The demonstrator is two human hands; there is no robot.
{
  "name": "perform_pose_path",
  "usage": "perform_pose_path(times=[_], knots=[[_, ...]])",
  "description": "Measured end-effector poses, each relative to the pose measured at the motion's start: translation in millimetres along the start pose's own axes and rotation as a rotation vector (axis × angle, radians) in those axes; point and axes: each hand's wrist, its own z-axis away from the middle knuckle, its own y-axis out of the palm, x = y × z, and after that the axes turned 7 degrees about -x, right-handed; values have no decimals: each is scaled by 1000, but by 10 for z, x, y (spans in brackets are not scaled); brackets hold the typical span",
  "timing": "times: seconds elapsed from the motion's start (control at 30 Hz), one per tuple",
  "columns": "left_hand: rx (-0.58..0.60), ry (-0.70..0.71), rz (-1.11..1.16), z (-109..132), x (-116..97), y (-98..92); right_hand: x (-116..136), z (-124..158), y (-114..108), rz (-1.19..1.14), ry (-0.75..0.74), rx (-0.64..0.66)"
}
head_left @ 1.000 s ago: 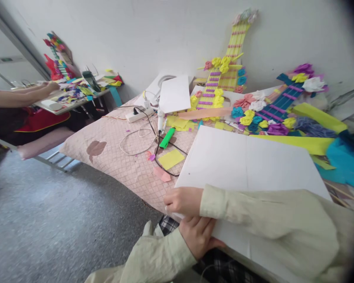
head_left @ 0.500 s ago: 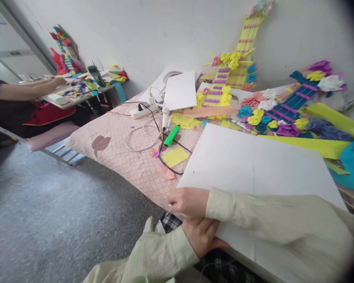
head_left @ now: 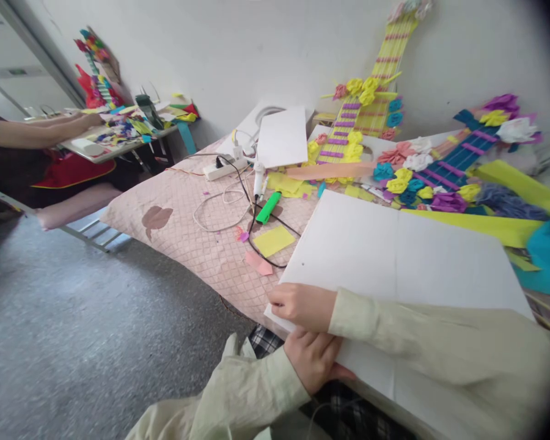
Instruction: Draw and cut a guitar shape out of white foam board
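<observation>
A large white board (head_left: 394, 256) lies in front of me over the table's near edge, with a faint crease down its middle. My left hand (head_left: 312, 360) is closed on the board's near edge, fingers on top and thumb lower down. Just above it, my right hand (head_left: 302, 305) rests on the board close to its left corner. Its fingers are curled in tightly, and whatever they may hold is hidden. The right forearm crosses over the board.
Left of the board lie a green tool (head_left: 269, 208), a yellow paper piece (head_left: 274, 241), a white glue gun (head_left: 258, 178), cables and a power strip (head_left: 224, 169). Paper-flowered guitars (head_left: 458, 159) stand behind. At another table a person (head_left: 41, 134) sits beside paper scraps.
My right hand has shifted slightly up and to the right, baring the board's left corner. The left hand stays at the near edge.
</observation>
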Motion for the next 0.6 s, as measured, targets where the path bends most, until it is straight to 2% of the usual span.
perform_pose_path(times=[0.3, 0.5, 0.6], knots=[[-22, -15, 18, -4, 3, -8, -19, 35, -23, 42, -85, 4], [7, -24, 20, 32, -8, 25, 11, 68, 35, 14, -27, -59], [-4, -32, 22, 26, 0, 21, -153, 150, 53, 24, 86, -59]])
